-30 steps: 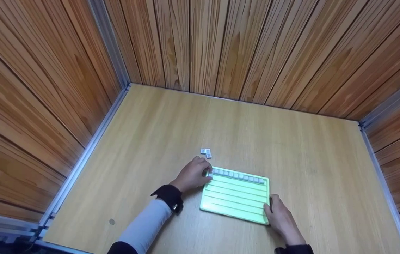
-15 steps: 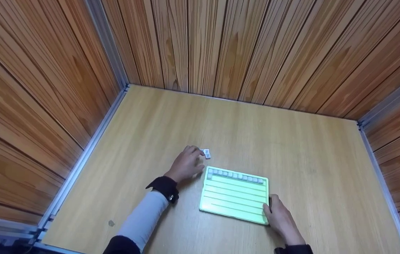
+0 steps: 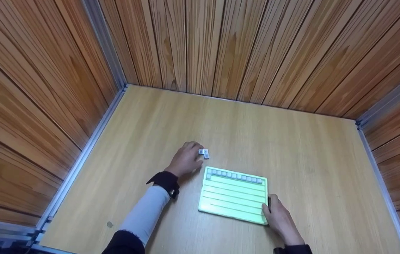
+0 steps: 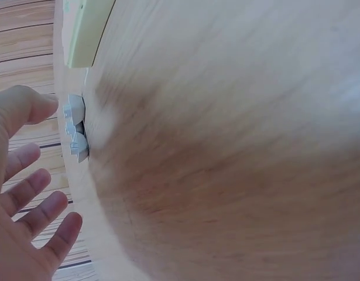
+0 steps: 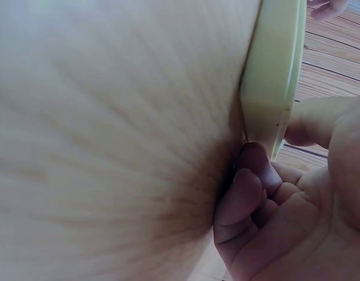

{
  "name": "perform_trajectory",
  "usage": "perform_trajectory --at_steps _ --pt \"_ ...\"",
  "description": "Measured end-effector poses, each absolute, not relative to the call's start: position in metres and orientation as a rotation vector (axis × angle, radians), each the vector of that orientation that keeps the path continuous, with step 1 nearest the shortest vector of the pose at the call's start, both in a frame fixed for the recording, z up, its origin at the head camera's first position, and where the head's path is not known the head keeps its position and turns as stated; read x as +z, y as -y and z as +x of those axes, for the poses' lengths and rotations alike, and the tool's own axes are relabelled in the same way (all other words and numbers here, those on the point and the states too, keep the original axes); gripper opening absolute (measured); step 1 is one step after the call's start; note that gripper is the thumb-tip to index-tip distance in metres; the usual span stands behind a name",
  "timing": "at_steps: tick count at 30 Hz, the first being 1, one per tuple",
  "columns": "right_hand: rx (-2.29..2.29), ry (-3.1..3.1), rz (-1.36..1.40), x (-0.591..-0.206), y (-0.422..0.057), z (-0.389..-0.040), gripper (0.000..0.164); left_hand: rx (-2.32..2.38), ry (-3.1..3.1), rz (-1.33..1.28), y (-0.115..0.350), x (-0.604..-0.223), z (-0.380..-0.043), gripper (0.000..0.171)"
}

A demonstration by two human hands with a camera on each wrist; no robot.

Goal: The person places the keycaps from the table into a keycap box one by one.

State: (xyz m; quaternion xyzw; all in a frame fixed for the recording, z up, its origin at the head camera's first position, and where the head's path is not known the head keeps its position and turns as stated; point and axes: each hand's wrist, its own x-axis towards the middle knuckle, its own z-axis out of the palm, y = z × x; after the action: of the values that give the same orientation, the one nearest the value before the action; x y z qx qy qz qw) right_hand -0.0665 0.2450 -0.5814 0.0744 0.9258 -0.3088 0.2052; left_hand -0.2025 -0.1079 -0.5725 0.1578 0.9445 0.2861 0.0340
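A light green tray point(image 3: 233, 203) with raised ridges lies on the table, a row of small pale tiles point(image 3: 235, 175) along its far edge. One more tile point(image 3: 208, 177) sits just below the row's left end. My right hand point(image 3: 281, 217) grips the tray's near right corner, thumb on top; the right wrist view shows fingers curled at the tray's underside edge point(image 5: 267, 76). Beyond the tray's far left corner, a few loose white tiles point(image 3: 205, 153) lie together on the table. Beside them is my left hand point(image 3: 184, 157), its thumb and fingers point(image 4: 57, 234) spread apart in the left wrist view, holding nothing.
Wood-panelled walls point(image 3: 200, 46) rise behind and at both sides of the wooden table point(image 3: 291, 141), with metal rails along their lower edges. A small dark round spot point(image 3: 110, 224) marks the table at the near left.
My left hand has left the tray's far left corner and moved up and left to the loose tiles. The right hand keeps its hold on the tray.
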Motion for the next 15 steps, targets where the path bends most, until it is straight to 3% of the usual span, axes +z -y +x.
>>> perform_trajectory --at_steps 15 --pt "-0.877 -2.628 0.162 -0.58 -0.246 -0.063 0.044 0.861 -2.894 0.455 0.104 -0.571 -0.216 0.049"
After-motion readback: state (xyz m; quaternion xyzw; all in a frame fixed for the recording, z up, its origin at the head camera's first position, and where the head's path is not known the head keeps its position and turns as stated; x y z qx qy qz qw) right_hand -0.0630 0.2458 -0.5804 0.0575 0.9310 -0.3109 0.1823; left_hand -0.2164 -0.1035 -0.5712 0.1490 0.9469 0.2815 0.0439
